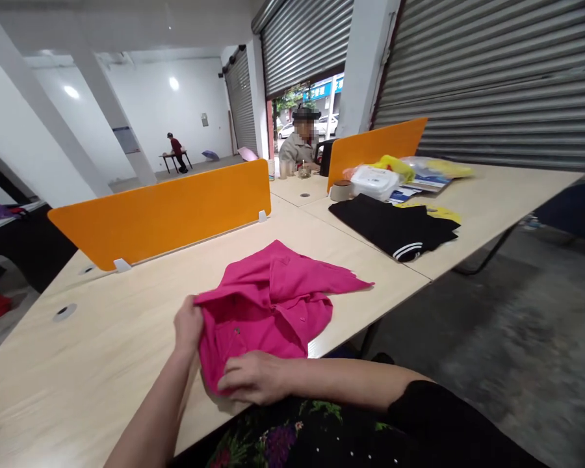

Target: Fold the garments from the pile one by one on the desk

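Observation:
A bright pink shirt (277, 296) lies crumpled on the light wooden table (102, 364), its collar and buttons turned toward me. My left hand (188, 325) grips the shirt's left edge near the collar. My right hand (253, 377) presses flat on the near hem of the shirt, fingers pointing left. Both forearms reach in from the lower edge of the view.
An orange divider panel (166, 211) runs along the table's far side. A folded black garment with white stripes (394, 231) lies on the adjoining table beside a white box (374, 182) and yellow bags. A seated person (299, 146) is behind; another stands far back.

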The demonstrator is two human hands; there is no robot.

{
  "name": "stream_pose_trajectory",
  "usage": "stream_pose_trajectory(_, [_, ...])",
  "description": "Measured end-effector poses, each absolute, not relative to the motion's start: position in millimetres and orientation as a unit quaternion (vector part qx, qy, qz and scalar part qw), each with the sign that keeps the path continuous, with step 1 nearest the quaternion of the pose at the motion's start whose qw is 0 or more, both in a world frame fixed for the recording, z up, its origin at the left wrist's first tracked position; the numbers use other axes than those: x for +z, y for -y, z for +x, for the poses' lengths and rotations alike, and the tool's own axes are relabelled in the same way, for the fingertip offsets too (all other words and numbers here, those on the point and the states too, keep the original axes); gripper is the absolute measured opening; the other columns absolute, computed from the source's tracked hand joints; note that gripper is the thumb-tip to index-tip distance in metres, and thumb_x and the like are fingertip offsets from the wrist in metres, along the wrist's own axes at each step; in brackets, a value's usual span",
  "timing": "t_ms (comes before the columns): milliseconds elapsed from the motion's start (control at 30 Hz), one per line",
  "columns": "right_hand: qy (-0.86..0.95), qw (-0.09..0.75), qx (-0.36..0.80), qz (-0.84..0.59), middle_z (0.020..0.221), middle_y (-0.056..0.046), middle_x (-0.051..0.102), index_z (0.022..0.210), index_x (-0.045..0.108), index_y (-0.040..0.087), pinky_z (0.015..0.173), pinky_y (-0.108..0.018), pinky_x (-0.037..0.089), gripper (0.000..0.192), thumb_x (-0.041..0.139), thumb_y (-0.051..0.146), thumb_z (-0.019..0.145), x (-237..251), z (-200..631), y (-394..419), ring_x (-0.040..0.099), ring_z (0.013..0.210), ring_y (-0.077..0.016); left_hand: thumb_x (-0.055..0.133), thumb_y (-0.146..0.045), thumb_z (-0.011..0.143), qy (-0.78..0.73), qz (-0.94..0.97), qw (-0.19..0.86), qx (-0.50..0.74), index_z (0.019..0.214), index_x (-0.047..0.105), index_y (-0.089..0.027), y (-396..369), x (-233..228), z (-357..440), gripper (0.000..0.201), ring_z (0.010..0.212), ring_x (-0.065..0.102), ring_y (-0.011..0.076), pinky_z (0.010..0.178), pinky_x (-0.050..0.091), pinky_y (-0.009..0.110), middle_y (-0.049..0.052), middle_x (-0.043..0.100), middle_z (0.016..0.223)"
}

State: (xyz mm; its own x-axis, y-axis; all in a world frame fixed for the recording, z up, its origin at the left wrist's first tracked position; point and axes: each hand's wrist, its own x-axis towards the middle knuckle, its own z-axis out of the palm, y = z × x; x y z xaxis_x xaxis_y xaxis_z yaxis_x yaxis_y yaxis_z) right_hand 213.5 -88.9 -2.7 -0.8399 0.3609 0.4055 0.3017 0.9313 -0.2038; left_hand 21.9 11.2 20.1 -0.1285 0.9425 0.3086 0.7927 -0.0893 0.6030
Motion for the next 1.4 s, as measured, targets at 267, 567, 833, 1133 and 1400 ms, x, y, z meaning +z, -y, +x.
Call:
stream_pose_trajectory(267, [0.783, 0.264, -0.023, -0.563, 0.142, -0.018, 0.044, 0.131, 0.052, 0.017, 0.103, -0.055, 0.029, 0.052, 0.058, 0.043, 0.086, 1.3, 295.0, 30.9, 0.036, 0.129, -0.0356, 0.050, -0.029, 0.075, -0.739, 0.478, 0.087, 0.466, 0.092, 0.056, -0.015, 16.7, 19.3, -62.7, 0.023, 0.074, 0.060, 0.0206, 0.072, 0.051, 0.037, 0.005, 0.062, 0.082])
stream_pose_trajectory(567, [0.807, 0.154, -0.047, -0.569, 0.105, -0.014, 0.064, 0.102, 0.065, 0.018, 0.083, -0.042, 0.042, 0.023, 0.049, 0.029, 0.091, 12.5, 281.7, -9.1, 0.054, 0.100, -0.0284, 0.040, -0.026, 0.091, -0.422, 0.900, -0.025, 0.107, 0.136, 0.042, -0.018, 98.4, -6.3, 73.6, 0.045, 0.113, 0.050, 0.0281, 0.089, 0.043, 0.044, 0.015, 0.056, 0.126])
stream_pose_trajectory(833, [0.585, 0.538, 0.007, -0.606, 0.075, -0.005, 0.063, 0.079, 0.059, 0.021, 0.070, -0.037, 0.046, 0.022, 0.043, 0.033, 0.088, 25.6, 371.7, -35.9, 0.057, 0.072, -0.0212, 0.046, -0.021, 0.089, -0.462, 0.882, -0.091, 0.007, 0.088, 0.065, -0.022, 72.3, 27.7, -7.5, 0.020, 0.095, 0.053, 0.0256, 0.081, 0.040, 0.042, 0.009, 0.062, 0.095])
stream_pose_trajectory(1133, [0.625, 0.482, -0.079, -0.609, 0.093, -0.015, 0.064, 0.087, 0.064, 0.016, 0.083, -0.043, 0.046, 0.021, 0.046, 0.025, 0.085, 18.7, 388.2, -13.7, 0.058, 0.089, -0.0256, 0.038, -0.023, 0.090, -0.660, 0.698, -0.227, 0.158, 0.110, 0.061, -0.014, 89.7, 26.0, -111.8, 0.032, 0.100, 0.056, 0.0290, 0.081, 0.045, 0.041, 0.016, 0.062, 0.110])
stream_pose_trajectory(1400, [0.921, 0.147, -0.046, -0.358, 0.147, -0.013, 0.040, 0.140, 0.041, 0.021, 0.107, -0.058, 0.022, 0.065, 0.066, 0.030, 0.080, 30.4, 255.0, -3.9, 0.031, 0.134, -0.0333, 0.052, -0.029, 0.090, -0.389, 0.867, -0.234, 0.204, 0.111, 0.061, -0.015, 137.6, -9.3, 13.0, 0.027, 0.109, 0.057, 0.0258, 0.092, 0.042, 0.038, 0.011, 0.067, 0.110])
